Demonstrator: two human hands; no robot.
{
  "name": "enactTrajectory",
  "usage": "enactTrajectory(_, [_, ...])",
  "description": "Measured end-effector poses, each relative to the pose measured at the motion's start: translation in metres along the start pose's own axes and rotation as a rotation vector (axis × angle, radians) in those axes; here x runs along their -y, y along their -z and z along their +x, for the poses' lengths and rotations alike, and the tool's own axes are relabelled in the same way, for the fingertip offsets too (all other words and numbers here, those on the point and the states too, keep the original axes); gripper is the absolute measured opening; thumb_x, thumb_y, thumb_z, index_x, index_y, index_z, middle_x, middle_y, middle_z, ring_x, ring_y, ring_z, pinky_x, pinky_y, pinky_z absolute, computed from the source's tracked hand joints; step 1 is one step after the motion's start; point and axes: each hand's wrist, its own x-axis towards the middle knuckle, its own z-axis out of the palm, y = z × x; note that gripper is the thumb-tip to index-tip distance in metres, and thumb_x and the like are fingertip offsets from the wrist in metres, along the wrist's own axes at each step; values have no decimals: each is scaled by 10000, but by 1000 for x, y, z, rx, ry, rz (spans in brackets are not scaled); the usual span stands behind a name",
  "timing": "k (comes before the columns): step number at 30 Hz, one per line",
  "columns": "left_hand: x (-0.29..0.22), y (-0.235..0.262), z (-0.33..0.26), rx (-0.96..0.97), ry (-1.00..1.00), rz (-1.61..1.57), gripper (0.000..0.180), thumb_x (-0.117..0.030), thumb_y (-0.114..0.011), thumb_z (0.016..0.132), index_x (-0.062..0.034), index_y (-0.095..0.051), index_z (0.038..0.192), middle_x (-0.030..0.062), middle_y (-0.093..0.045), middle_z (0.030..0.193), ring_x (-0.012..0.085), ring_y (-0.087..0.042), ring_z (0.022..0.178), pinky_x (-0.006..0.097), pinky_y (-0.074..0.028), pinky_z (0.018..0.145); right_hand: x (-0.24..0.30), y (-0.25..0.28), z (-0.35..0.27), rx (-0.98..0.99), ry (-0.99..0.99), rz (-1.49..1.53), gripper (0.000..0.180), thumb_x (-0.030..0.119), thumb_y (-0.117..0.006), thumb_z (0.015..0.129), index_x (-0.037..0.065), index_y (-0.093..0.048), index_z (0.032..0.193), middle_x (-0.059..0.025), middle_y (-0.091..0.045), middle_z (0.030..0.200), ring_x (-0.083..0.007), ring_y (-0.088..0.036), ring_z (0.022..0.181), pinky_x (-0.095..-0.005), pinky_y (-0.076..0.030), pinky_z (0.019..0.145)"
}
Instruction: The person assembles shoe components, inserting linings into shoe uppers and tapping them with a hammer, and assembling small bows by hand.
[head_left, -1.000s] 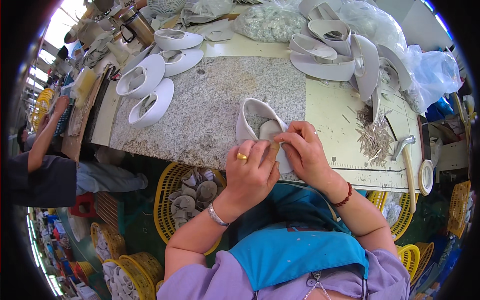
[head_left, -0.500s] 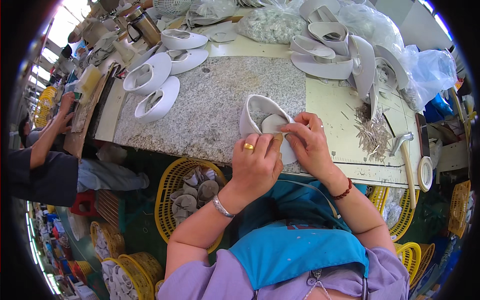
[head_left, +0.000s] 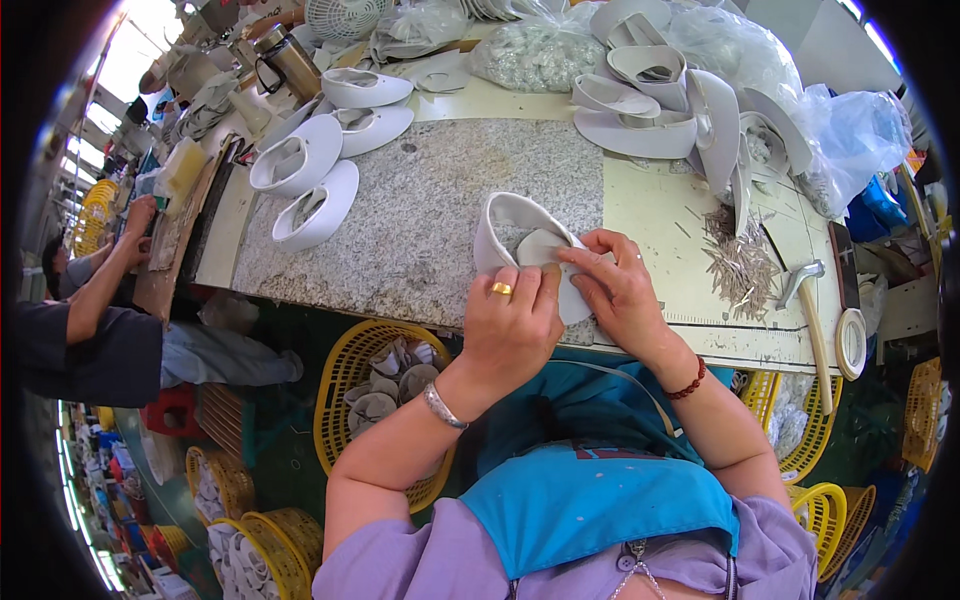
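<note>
A white piece with a curved band and an oval opening, which looks like a shoe upper (head_left: 520, 215), stands at the front edge of the table between my hands. My left hand (head_left: 515, 315), with a gold ring, is closed on its near edge, fingers bent and thumb tucked in. My right hand (head_left: 620, 285) pinches the flap at its right side between thumb and fingers. Inside the opening shows a pale rounded flap (head_left: 540, 247). My fingertips nearly meet, and they hide the spot where they press.
Similar white pieces lie at left (head_left: 317, 205) and back right (head_left: 640, 130). Right of my hands are a heap of thin sticks (head_left: 742, 265), a hammer (head_left: 815, 330) and a tape roll (head_left: 850, 345). Below the table stands a yellow basket (head_left: 335, 400). A co-worker (head_left: 95, 330) works at left.
The view has shifted slightly. My hands keep their grip on the white shoe upper, with almost no visible movement of the fingers.
</note>
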Motion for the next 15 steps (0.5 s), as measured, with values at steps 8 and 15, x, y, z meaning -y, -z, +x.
enactTrajectory(8, [-5, 3, -7, -36, 29, -6, 387, -166, -597, 780, -11, -616, 1133, 69, -560, 1031, 222, -514, 915, 371, -397, 788, 2, 0, 0, 3, 25, -16, 377, 4, -649, 791, 154, -658, 1136, -124, -544, 1112, -308, -530, 998, -399, -461, 873])
enactTrajectory(15, [-4, 8, 7, 30, -76, 90, 378, -146, -566, 737, 12, -625, 1075, 63, -510, 837, 206, -508, 781, 363, -401, 704, 2, -2, -3, -12, 43, -63, 378, -2, -644, 789, 157, -652, 1133, -128, -536, 1124, -328, -527, 982, -413, -467, 850])
